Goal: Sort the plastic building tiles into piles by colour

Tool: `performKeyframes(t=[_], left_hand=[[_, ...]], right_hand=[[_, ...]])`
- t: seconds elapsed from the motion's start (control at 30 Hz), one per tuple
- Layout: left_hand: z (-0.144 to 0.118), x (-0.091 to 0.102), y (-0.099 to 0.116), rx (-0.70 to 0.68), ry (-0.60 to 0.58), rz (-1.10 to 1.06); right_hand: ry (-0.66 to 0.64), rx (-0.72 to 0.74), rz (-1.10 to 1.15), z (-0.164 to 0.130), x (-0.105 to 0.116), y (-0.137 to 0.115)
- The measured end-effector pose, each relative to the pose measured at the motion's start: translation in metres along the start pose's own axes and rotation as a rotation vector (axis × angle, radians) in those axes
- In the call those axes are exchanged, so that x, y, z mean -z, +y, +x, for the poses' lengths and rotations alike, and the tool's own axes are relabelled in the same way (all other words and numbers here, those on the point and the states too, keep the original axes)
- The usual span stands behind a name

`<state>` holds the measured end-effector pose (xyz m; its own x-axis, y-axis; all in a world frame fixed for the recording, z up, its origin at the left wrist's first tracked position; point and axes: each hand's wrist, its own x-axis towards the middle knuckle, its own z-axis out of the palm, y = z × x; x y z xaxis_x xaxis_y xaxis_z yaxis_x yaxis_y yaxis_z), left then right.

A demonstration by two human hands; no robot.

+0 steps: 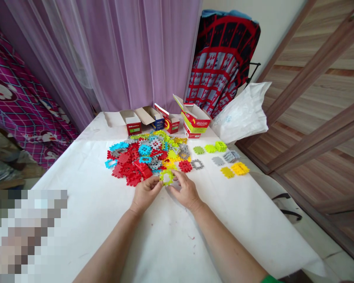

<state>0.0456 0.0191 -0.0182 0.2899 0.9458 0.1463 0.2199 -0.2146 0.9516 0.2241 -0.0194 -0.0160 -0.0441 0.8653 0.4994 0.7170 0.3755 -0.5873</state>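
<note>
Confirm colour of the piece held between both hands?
Yellow-green; the piece is a toothed square frame between the left hand and right hand, head view.

Lower-left corner (26, 236) pixelated; box labels (134, 128) too small to read.

print on boxes (191, 120), none legible

Two bare forearms, uncovered from elbow to wrist. No rings, watch or bracelet on the left hand (145, 192) or right hand (186, 191). Short plain nails. Sliver of green sleeve (270, 279) at the right upper arm.
</note>
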Motion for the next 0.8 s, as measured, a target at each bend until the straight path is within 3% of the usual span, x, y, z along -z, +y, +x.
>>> performKeyframes(t=[0.23, 0.47, 0.8], left_hand=[[0.0039, 0.0068, 0.0096, 0.122, -0.127, -0.094], [0.0061, 0.0081, 0.0082, 0.126, -0.171, -0.128], [0.0058, 0.0076, 0.0082, 0.060, -0.193, 0.191]], right_hand=[[-0.050, -0.020, -0.041, -0.0009, 0.0011, -0.0011], [-0.037, -0.040, -0.065, -0.0006, 0.0014, -0.0022], [-0.042, -0.090, -0.038, -0.0011, 0.0033, 0.0020]])
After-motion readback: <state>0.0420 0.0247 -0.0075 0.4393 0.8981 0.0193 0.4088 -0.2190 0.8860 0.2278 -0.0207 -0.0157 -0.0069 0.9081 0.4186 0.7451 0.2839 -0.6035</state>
